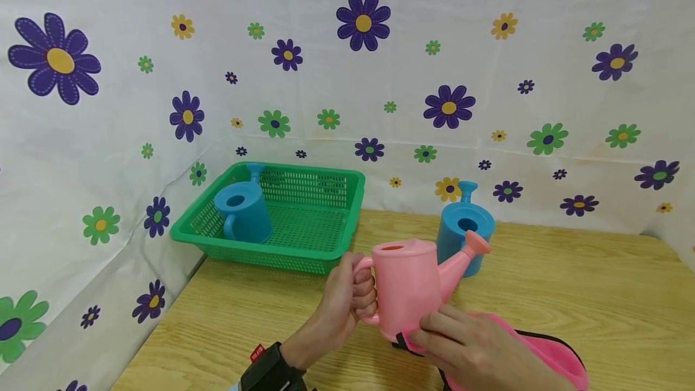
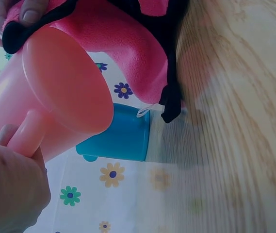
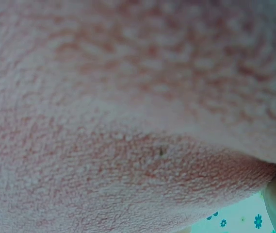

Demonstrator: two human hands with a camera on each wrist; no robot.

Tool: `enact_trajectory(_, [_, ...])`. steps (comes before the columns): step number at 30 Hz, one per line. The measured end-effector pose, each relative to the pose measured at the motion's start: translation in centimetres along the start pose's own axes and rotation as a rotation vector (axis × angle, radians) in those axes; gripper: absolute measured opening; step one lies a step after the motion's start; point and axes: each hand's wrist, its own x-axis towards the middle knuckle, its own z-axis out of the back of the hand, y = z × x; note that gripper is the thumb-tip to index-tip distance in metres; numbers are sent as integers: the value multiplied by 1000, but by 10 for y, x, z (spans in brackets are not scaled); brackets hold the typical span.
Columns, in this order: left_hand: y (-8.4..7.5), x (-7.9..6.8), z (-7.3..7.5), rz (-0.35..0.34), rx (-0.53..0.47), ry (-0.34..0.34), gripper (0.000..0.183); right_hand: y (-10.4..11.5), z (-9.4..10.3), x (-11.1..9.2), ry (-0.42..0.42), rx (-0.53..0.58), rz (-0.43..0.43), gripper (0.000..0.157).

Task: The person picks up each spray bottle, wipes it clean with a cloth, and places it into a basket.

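In the head view my left hand (image 1: 343,295) grips the handle of a pink watering can (image 1: 406,285), lifted off the table with its spout pointing right. My right hand (image 1: 471,343) pinches the black-edged border of a pink cloth (image 1: 559,359) against the can's lower right side. From the left wrist view, the can's base (image 2: 72,82) faces the camera, and the cloth (image 2: 123,53) hangs beside it with a thumb on its border. Fuzzy cloth (image 3: 128,145) fills most of the right wrist view.
A blue watering can (image 1: 452,237) stands on the wooden table (image 1: 586,282) just behind the pink spout. At the back left is a green basket (image 1: 320,258) with another blue watering can (image 1: 251,219) inside. A flower-printed sheet (image 1: 412,77) lines the back and left.
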Motion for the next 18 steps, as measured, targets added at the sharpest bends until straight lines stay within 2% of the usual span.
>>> enact_trajectory(7, [1,0,1,-20,30,17,41,-1,-1,-1,8,-32,1,37])
enact_trajectory(11, [0,0,2,-24,44,28,41,-2,-1,-3,18,-23,-9,32])
enact_trajectory(15, [0,0,2,-25,63,36,41,-3,-2,-4,5,-28,-12,34])
enact_trajectory(18, [1,0,2,-29,75,42,41,-3,-3,-3,-25,-49,-2,42])
